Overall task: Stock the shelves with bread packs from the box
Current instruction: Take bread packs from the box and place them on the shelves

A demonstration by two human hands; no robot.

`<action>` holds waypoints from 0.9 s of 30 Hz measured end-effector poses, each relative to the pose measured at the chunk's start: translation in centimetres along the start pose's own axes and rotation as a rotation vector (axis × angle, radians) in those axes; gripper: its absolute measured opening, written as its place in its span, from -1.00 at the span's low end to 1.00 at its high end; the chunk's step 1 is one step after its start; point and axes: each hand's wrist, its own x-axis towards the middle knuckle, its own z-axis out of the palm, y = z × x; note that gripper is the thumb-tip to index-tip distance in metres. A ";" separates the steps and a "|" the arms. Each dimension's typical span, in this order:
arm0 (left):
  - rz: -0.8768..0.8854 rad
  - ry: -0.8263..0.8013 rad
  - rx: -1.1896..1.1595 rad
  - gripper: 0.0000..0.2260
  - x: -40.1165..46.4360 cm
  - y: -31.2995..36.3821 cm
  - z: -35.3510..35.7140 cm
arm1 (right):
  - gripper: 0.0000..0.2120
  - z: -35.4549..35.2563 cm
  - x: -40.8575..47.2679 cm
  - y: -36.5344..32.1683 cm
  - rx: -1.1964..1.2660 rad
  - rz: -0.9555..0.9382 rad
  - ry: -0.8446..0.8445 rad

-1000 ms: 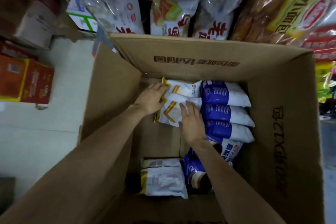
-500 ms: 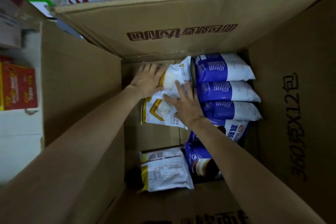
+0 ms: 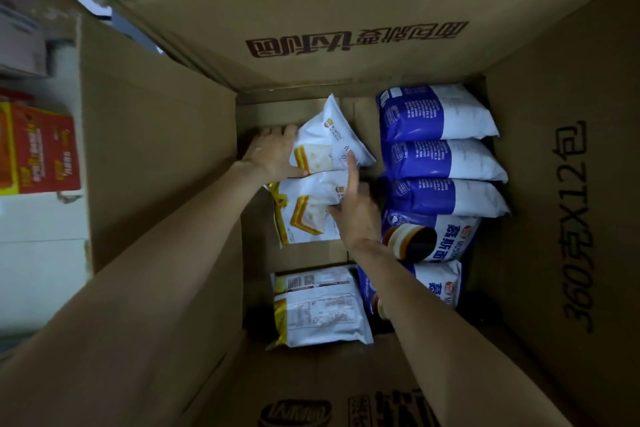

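Deep inside the cardboard box (image 3: 166, 163), near its far wall, the left hand (image 3: 273, 156) curls its grip round the left edge of the upper white bread pack (image 3: 329, 139), thumb on its front. The right hand (image 3: 356, 211) presses straight fingers against that pack and the lower white pack (image 3: 304, 208), holding nothing. Blue packs (image 3: 440, 156) line the right wall, just beside; bare box floor shows left of the hands and toward the near wall.
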 end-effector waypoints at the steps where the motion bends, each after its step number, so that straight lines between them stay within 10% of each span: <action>1: 0.003 0.006 -0.049 -0.35 -0.5 0.1 -0.1 | -0.06 -0.2 -0.2 -0.2 0.136 0.020 -0.006; 10: 0.012 0.225 -0.027 -0.56 -7.9 2.0 -3.2 | -0.95 -5.9 -6.1 -2.1 0.307 -0.133 0.094; 27: -0.008 0.797 -0.744 -0.53 -28.1 8.9 -19.5 | -0.81 -36.9 -17.4 -6.5 0.100 -0.434 0.736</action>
